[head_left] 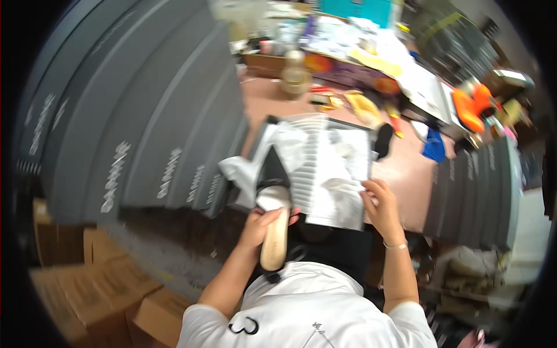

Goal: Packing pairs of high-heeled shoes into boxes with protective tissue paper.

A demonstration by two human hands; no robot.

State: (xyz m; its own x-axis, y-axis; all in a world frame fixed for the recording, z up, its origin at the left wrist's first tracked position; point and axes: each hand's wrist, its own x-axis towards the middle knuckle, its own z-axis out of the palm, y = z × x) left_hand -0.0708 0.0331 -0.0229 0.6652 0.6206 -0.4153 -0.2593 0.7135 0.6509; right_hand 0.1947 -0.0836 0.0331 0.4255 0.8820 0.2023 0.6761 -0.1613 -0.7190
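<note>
A black pointed-toe shoe (275, 174) with a beige insole is in my left hand (260, 225), which grips it around the middle. Its toe points away from me, over white tissue paper (348, 152) and a ribbed translucent wrapping sheet (307, 156). These lie in an open dark box (370, 139) on the table in front of me. My right hand (381, 207) is at the box's right edge, beside the paper. Its fingers are curled together, and whatever may be between the fingertips is too blurred to make out.
Tall stacks of grey boxes (139, 110) stand at the left, with more grey boxes (478, 191) at the right. Cardboard cartons (98, 290) sit lower left. On the pink table (415, 185) are a tape roll (295, 78), a yellow cloth (364, 107) and orange items (467, 109).
</note>
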